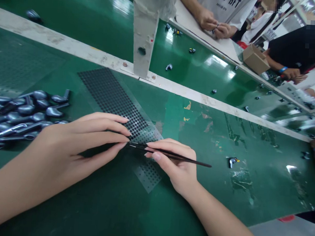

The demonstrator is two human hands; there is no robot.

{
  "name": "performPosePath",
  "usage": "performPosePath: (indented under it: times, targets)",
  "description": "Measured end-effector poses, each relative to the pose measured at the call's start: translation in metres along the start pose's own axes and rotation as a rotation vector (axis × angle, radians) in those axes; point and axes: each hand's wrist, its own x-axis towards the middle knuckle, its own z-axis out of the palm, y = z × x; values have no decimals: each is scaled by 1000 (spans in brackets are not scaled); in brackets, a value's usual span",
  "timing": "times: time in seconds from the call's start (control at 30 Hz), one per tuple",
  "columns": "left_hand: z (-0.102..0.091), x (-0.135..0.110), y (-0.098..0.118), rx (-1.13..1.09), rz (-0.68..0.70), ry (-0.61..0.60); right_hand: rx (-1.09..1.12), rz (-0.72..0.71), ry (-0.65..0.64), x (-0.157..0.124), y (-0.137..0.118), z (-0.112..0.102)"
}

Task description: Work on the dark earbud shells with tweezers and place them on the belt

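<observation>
My right hand (177, 162) is closed around dark tweezers (176, 156), whose tips point left toward my left hand. My left hand (89, 146) has its thumb and index fingertips pinched together at the tweezer tips. Whatever may sit in that pinch is hidden or too small to name. Under both hands lies a clear sheet with rows of small black dots (113, 97); its near end (150, 178) has fewer dots. Beside my left hand is a pile of shiny dark earbud-like casings (27, 113).
A white rail (97, 57) with an upright post (142, 35) divides the green bench from a green conveyor (187, 70) carrying scattered small parts. One small part (232, 161) lies to my right. Across, co-workers' hands (213, 25) work near a cardboard box (255, 59).
</observation>
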Motion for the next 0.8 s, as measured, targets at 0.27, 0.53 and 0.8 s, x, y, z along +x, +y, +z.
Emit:
performPosePath:
  times: [0.27,0.53,0.8]
  targets:
    - [-3,2,2,-27,-29,-11,-6,16,-8,0,-2,0]
    - [0,2,3,-45,-35,-7,-5,-18,-11,0,-1,0]
    - [-2,0,2,-48,-23,-19,-36,27,-18,2,-3,1]
